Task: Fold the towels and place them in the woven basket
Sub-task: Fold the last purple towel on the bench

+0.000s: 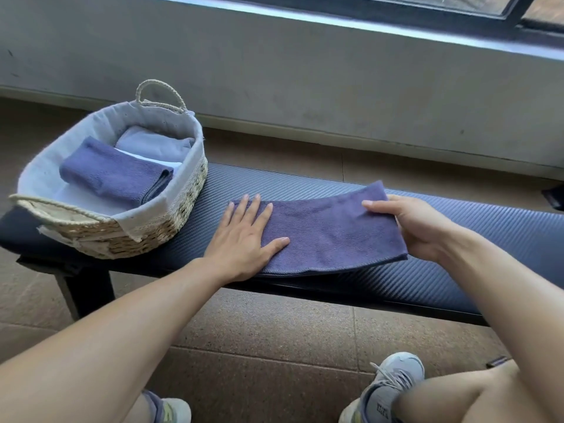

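A dark purple towel (pixel 329 230), folded into a long strip, lies across the padded bench (pixel 476 227). My left hand (pixel 244 236) presses flat on its left end with straight fingers. My right hand (pixel 409 224) grips the towel's right end, thumb on top and fingers under, lifting that end slightly off the bench. The woven basket (pixel 146 236) with a pale cloth liner stands at the bench's left end. Inside it lie a folded purple towel (pixel 116 175), a light blue towel (pixel 152 145) and a white one between them.
A grey wall (pixel 305 71) under a window runs behind the bench. The floor is brown tile (pixel 274 331). My knees and grey shoes (pixel 387 389) are at the bottom edge, close to the bench's front.
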The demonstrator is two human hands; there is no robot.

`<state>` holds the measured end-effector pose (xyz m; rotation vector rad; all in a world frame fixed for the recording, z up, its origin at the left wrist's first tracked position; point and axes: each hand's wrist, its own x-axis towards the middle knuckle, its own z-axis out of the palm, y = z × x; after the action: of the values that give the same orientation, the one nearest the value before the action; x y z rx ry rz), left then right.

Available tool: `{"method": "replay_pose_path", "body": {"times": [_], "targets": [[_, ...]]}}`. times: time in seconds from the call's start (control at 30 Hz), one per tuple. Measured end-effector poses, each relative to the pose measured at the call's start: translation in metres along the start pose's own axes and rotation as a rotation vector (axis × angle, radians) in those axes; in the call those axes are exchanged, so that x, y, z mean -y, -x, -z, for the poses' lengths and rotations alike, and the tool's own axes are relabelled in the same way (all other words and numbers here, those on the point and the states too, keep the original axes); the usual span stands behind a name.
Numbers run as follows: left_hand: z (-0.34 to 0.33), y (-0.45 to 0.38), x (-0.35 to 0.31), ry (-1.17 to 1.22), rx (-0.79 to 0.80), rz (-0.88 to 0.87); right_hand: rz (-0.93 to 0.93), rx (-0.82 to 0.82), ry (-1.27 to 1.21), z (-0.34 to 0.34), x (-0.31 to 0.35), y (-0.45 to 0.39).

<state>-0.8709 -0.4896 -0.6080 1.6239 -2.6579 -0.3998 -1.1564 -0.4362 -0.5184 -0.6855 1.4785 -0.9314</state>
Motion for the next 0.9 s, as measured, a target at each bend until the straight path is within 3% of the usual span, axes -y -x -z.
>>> {"method": "replay_pose_path", "body": {"times": [0.13, 0.3, 0.47, 0.57, 0.67, 0.77, 0.9], "targets": [[-0.001, 0.001, -0.008, 0.069, -0.005, 0.019, 0.115, 0.004, -0.042, -0.005, 0.011, 0.006], [0.003, 0.006, -0.028, 0.347, 0.067, -0.008, 0.195, -0.032, 0.076, -0.012, 0.023, 0.009], [0.023, 0.01, -0.015, 0.687, -0.229, 0.059, 0.212, -0.082, 0.211, -0.044, 0.031, 0.006], [0.035, 0.009, 0.004, 0.909, -0.238, 0.167, 0.212, -0.082, 0.309, -0.074, 0.025, -0.001], [0.038, 0.014, 0.016, 0.828, -0.18, 0.114, 0.229, -0.105, 0.337, -0.096, 0.021, -0.006], [0.038, 0.023, 0.014, 0.595, -0.119, -0.002, 0.25, -0.118, 0.351, -0.105, 0.018, -0.01], [0.039, 0.022, 0.009, 0.402, -0.139, -0.059, 0.27, -0.086, 0.419, -0.114, 0.007, -0.011]]}}
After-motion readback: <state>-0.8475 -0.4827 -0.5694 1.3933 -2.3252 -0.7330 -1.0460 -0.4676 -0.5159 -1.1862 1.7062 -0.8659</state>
